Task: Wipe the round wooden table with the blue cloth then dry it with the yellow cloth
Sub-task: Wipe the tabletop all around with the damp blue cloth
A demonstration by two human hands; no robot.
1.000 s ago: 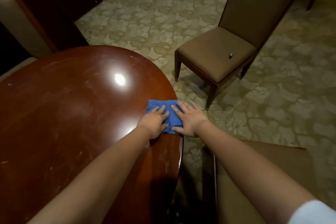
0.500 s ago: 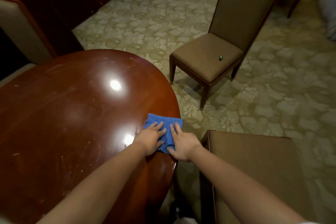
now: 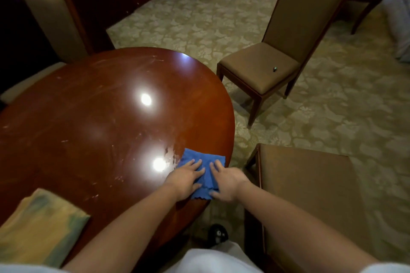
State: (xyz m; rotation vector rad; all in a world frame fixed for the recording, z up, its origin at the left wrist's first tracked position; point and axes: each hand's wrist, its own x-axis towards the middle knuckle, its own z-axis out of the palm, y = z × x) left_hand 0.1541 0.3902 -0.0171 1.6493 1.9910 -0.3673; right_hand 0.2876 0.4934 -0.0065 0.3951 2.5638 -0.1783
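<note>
Your left hand point(image 3: 185, 178) and right hand point(image 3: 227, 180) both lie flat on the blue cloth point(image 3: 203, 173), palms down and fingers spread. Neither grip is closed around anything; each hand presses the cloth onto the counter point(image 3: 99, 117) with open fingers.

The blue cloth sits at the counter's right edge, on the side nearest you. Its near edge shows between your two wrists, level with the counter's rim; whether it overhangs the rim cannot be told from this angle.

Just left of the blue cloth, the counter surface shows a wet-looking smear point(image 3: 170, 153) beside a bright light reflection point(image 3: 159, 163). A second reflection point(image 3: 146, 99) lies nearer the counter's centre. Pale streaks and scratches mark the far part of the counter.

The yellow cloth point(image 3: 38, 228) lies folded on the counter's near left edge, well apart from the blue cloth. It carries greenish stains.

To the right of the counter:
- A brown chair point(image 3: 286, 51) stands on the patterned carpet point(image 3: 332, 106), with a small dark object point(image 3: 275, 69) on its seat.
- A second chair seat point(image 3: 310, 195) sits just beside the counter, under your right forearm.

Behind the counter, at its far left, stands a pale-backed chair point(image 3: 51, 20).
</note>
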